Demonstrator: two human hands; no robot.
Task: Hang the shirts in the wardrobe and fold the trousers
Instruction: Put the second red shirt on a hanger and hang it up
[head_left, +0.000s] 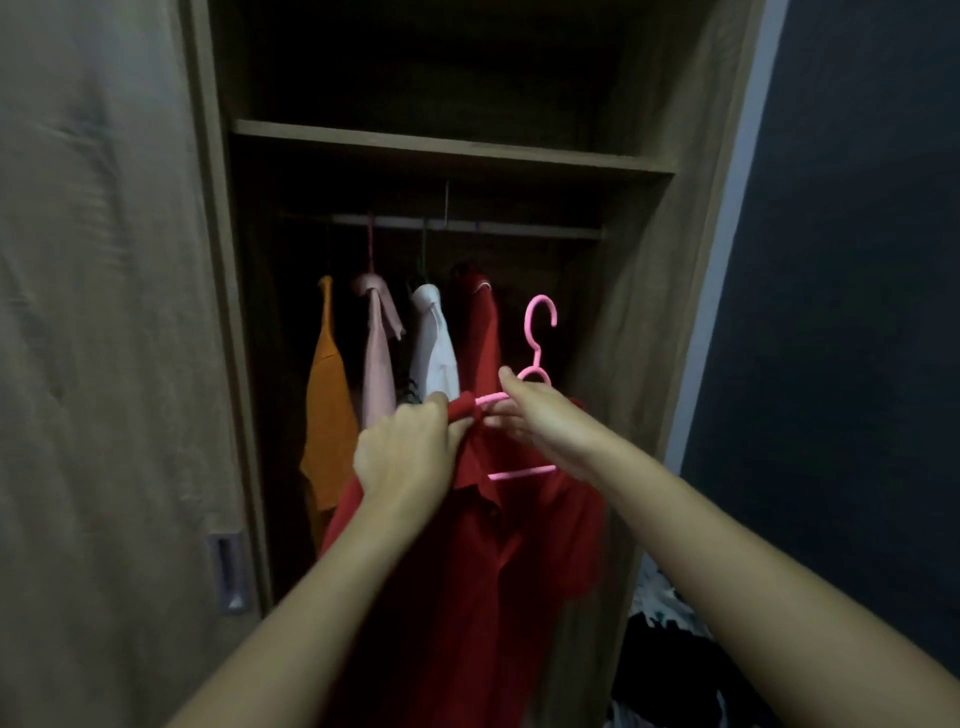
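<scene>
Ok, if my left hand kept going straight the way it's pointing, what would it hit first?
Probably the dark red shirt hanging on the rail, right behind the held shirt that your left hand grips; depth is hard to judge.

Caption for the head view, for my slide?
Left hand and right hand fit a red shirt onto a pink hanger at the open wardrobe.

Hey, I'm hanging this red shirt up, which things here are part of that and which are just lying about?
In the job: red shirt, pink hanger, left hand gripping the shirt, right hand holding the hanger, wardrobe rail.

Just about: orange shirt, pale pink shirt, white shirt and dark red shirt already hung; door handle; clothes heap at lower right.
</scene>
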